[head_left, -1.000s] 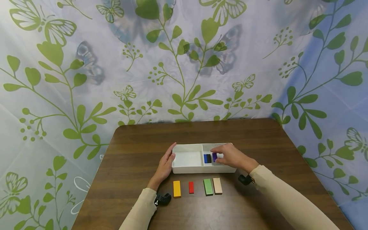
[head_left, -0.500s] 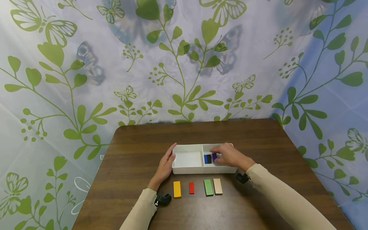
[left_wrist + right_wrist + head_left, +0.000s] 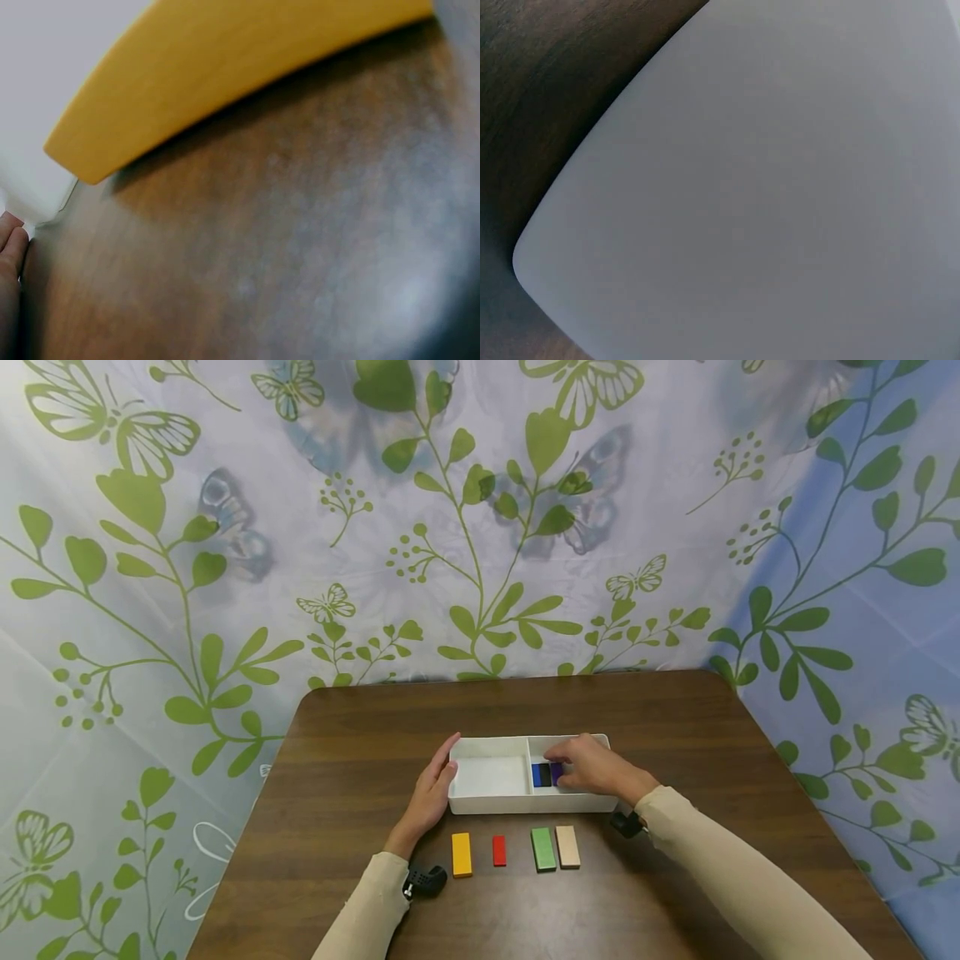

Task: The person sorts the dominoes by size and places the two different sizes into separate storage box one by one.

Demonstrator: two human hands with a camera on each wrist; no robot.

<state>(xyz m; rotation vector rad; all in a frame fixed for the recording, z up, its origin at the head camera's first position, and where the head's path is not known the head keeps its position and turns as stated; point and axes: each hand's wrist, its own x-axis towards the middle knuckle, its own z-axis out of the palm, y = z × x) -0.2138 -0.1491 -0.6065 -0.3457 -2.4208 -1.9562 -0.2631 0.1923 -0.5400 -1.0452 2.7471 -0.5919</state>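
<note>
A white two-compartment box (image 3: 495, 805) lies on the table. My left hand (image 3: 430, 795) rests against its left end with the fingers straight; in the left wrist view only some of its fingers (image 3: 12, 251) show. Inside the right compartment, my right hand (image 3: 602, 770) pinches a purple block (image 3: 556, 773) between thumb and fingers. That block stands close beside a black block (image 3: 545, 775), which has a blue block (image 3: 536, 775) on its left. In the right wrist view the box's outer wall (image 3: 742, 180) hides the right hand.
In front of the box lie a yellow block (image 3: 461, 855), a red block (image 3: 499, 851), a green block (image 3: 543, 849) and a beige block (image 3: 567, 847). The brown table (image 3: 517, 918) ends at a patterned cloth (image 3: 420, 610) behind it.
My right hand has shifted slightly left with the purple block, and the gap to the black block has closed. The left hand and the box stay in place.
</note>
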